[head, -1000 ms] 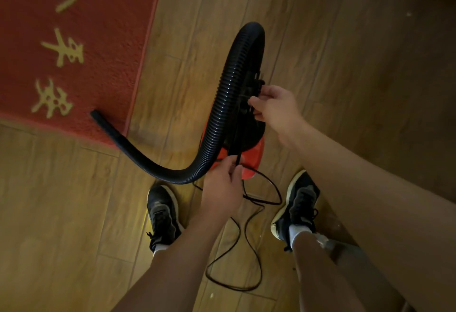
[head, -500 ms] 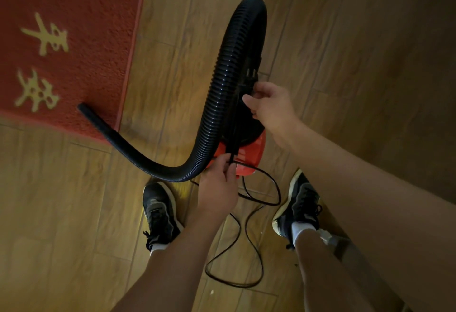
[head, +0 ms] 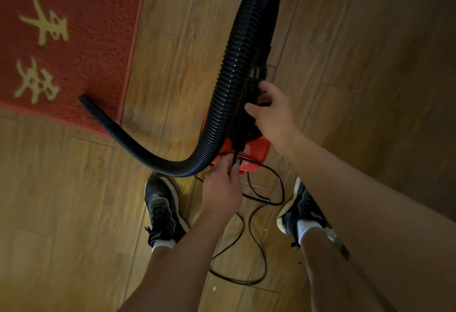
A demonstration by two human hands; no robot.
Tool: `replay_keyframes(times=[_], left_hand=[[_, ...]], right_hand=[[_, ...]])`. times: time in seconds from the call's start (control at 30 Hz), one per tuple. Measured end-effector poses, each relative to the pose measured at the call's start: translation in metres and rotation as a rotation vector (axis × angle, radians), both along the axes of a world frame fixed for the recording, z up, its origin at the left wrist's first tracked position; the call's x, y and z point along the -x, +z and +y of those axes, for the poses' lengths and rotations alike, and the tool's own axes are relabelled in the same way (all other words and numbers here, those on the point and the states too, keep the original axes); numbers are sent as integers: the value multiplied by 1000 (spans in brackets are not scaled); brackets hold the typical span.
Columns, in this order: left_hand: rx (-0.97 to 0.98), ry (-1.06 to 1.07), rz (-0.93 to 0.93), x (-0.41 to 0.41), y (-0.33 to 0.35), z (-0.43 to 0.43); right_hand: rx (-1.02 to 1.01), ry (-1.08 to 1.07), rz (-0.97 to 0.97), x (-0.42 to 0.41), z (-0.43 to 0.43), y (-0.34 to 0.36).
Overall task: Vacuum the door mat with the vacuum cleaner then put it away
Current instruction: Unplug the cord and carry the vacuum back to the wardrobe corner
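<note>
A small red and black vacuum cleaner (head: pixel 254 150) stands on the wooden floor between my feet. Its black ribbed hose (head: pixel 234 64) arches up and curves down to the left, and the nozzle tip (head: pixel 85 101) lies on the corner of the red door mat (head: pixel 74 40) with gold characters. My left hand (head: pixel 222 188) pinches the black power cord (head: pixel 234 156) at the near side of the vacuum. My right hand (head: pixel 274 111) grips the black top of the vacuum, where the cord runs taut over the body. Loose cord (head: pixel 251 237) loops on the floor.
My two feet in black shoes (head: pixel 161 210) (head: pixel 299 209) stand either side of the loose cord. Wooden floorboards (head: pixel 370 64) surround the mat and vacuum. A few small crumbs lie on the floor near my right foot.
The view has shifted, so the mat and vacuum sit higher and further left. My right hand has slid down from the handle area onto the vacuum's black top. My left hand keeps its pinch on the cord.
</note>
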State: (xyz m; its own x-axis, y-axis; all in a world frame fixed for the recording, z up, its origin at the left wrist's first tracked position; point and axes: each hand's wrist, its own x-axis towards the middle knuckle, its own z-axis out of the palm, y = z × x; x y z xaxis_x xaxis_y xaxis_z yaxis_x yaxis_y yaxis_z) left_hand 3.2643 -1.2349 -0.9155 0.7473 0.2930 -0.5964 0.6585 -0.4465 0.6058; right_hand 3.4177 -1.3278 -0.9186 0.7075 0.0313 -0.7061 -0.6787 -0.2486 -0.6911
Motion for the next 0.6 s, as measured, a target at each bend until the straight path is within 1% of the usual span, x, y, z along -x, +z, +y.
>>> replay_keyframes(times=[0.17,0.27,0.43,0.6], left_hand=[[7,2,33,2,1,0],[25,10,20,2,7,0],[54,7,-22,12,24,2],[84,-7,-54,13,50,8]], right_hand=[[-6,24,-57,6,-1,1],[14,11,-92,6,0,0],[56,-72,-2,9,2,-3],[89,-15,32,11,5,-7]])
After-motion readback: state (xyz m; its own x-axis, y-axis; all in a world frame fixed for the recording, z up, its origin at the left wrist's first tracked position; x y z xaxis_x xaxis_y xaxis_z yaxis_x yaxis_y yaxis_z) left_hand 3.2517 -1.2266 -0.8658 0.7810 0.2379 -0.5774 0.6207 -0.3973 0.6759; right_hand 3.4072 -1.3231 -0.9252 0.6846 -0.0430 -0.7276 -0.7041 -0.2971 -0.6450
